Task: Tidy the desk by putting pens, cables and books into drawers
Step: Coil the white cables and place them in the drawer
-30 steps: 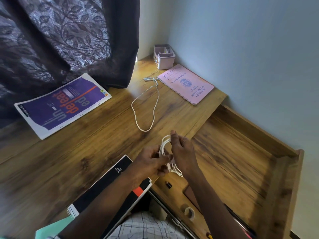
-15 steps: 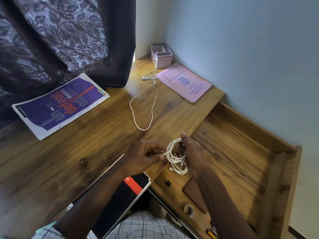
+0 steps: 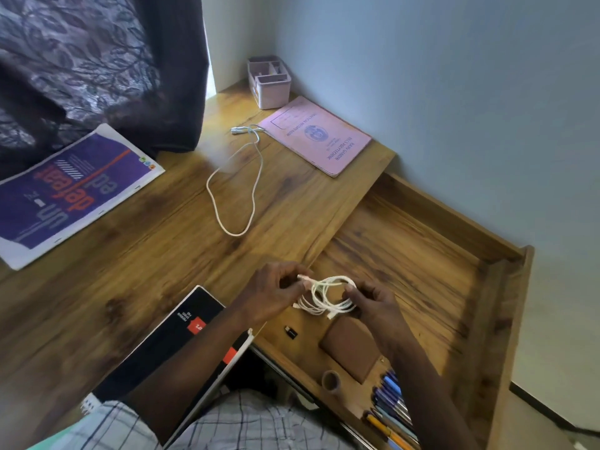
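The left hand (image 3: 272, 293) pinches one end of the coiled white cable (image 3: 328, 297). The right hand (image 3: 376, 303) grips the coil's other side, fingers (image 3: 355, 292) curled round it, over the open drawer (image 3: 422, 254). A second white cable (image 3: 233, 190) lies loose on the surface (image 3: 146, 271).

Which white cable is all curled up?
The coiled white cable held between the left hand and right hand over the open wooden drawer. The other white cable lies in one loose loop on the wooden desk.
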